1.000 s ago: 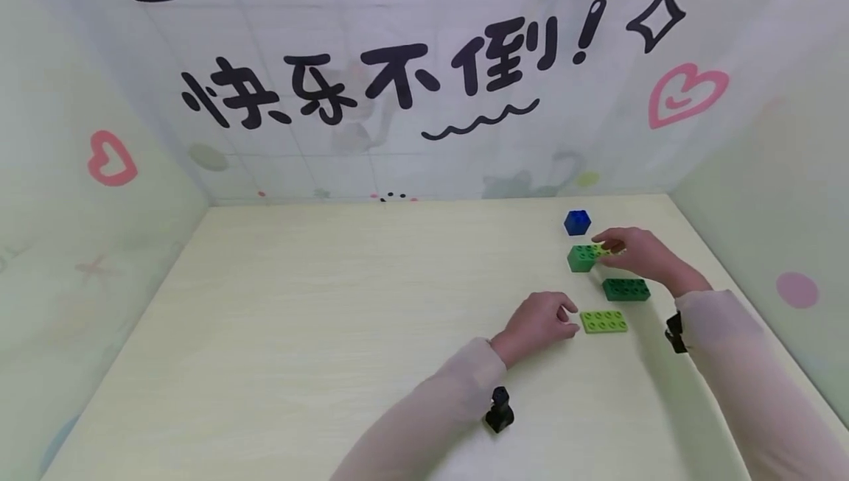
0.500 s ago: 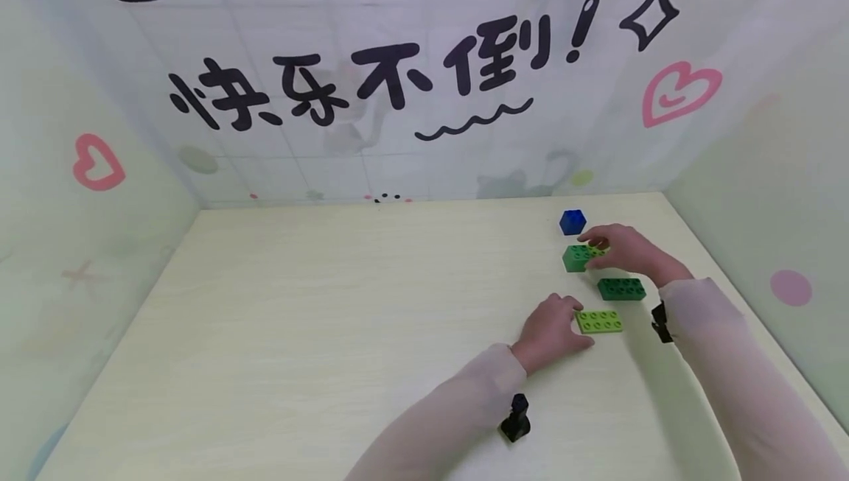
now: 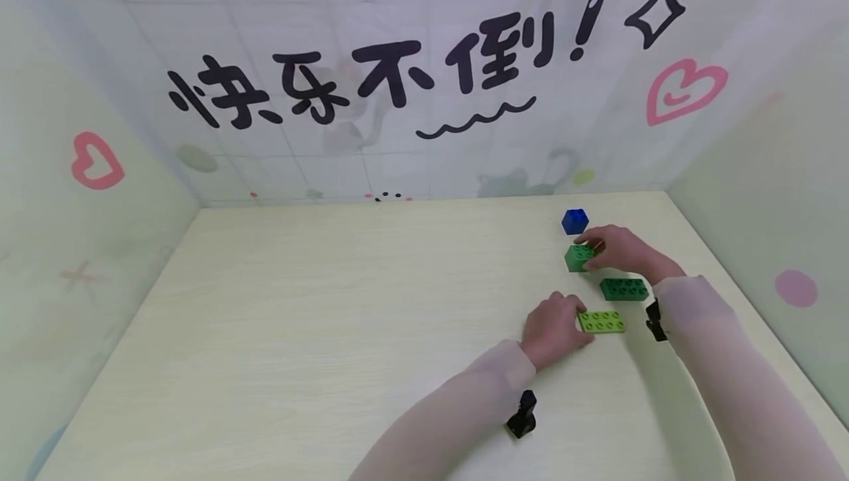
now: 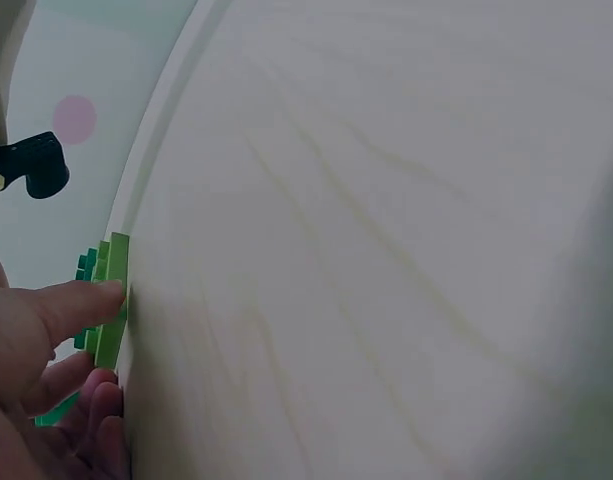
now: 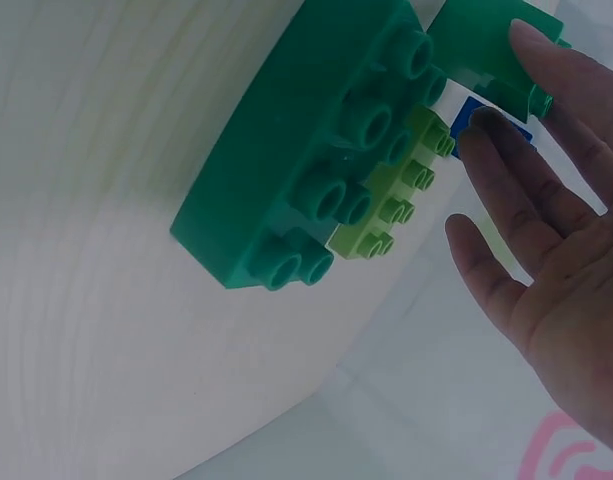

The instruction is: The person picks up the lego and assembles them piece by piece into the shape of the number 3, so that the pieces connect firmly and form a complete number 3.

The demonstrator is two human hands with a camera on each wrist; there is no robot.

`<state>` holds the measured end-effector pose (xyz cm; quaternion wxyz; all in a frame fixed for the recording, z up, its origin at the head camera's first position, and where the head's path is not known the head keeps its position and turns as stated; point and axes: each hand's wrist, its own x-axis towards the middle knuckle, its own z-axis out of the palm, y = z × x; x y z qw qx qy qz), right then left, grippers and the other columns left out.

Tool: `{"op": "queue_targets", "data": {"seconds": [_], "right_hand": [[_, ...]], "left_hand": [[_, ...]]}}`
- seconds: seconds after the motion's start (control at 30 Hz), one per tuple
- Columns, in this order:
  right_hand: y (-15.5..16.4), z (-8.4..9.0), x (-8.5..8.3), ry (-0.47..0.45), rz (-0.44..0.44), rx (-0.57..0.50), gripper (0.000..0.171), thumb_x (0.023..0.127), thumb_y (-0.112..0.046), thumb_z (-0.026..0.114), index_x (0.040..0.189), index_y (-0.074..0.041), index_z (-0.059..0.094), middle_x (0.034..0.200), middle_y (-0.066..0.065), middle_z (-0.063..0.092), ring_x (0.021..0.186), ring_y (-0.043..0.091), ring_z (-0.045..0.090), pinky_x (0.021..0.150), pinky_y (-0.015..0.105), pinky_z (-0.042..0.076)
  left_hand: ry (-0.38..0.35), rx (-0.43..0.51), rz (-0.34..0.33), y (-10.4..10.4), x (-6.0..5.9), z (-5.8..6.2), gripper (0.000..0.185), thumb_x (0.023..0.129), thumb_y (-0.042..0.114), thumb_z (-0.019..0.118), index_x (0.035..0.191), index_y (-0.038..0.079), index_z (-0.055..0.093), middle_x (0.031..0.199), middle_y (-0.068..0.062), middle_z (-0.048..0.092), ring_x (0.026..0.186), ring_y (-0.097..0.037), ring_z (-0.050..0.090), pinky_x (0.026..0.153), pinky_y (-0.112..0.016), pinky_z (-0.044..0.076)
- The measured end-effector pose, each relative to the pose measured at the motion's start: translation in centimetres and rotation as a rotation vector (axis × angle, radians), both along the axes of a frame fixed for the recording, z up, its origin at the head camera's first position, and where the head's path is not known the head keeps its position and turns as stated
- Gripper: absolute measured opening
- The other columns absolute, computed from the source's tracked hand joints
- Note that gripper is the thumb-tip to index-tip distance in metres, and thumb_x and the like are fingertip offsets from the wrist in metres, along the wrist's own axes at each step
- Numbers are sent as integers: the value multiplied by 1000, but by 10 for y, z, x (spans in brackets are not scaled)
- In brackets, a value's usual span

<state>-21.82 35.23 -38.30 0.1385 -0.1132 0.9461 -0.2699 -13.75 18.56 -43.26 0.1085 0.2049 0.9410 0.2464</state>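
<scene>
**Both our hands forward, fingers low**

Our left hand point(image 3: 553, 330) lies knuckles up, its forearm reaching in from the lower middle in a pale sleeve, a black wrist mount just behind the cuff. Its fingers point(image 4: 61, 305) are loosely bent, the forefinger stretched straight ahead of the others. Our right hand point(image 3: 620, 249) reaches further out, beyond the left fingers, palm down. Its fingers point(image 5: 516, 180) are spread and nearly straight, tips pointing leftward, with the sleeve running back to the lower right.

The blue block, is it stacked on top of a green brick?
No, the blue block sits alone on the table, behind the green brick.
</scene>
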Motion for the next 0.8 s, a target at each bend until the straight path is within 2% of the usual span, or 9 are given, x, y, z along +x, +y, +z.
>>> {"op": "queue_targets", "data": {"seconds": [0.13,0.37,0.53,0.8], "right_hand": [[-3,-1,0,-11,-9,0,43,80,-6,69,119,6,55,110,24,57,100,36,53,84,48,44],[-4,-2,-1,-10,-9,9,41,81,-7,68,118,7,56,107,22,58,96,34,54,85,50,43],[-4,-2,1,6,-4,12,42,80,-8,69,117,7,56,106,22,58,95,33,55,84,49,43],[-8,9,10,46,13,22,42,80,-8,69,116,7,56,104,21,59,93,33,56,81,48,45]], "left_hand": [[2,-15,6,0,-2,-1,37,71,38,78,105,28,67,82,11,53,67,-1,47,53,-17,34],[-40,56,19,-1,-7,-4,33,68,36,80,99,28,70,86,19,58,72,3,50,56,-16,36],[-64,78,35,-2,-8,-6,32,67,36,81,96,30,71,84,22,59,69,4,50,56,-17,36],[-63,83,52,-5,-7,-5,31,66,37,81,94,32,71,83,24,59,70,5,51,56,-16,36]]}}
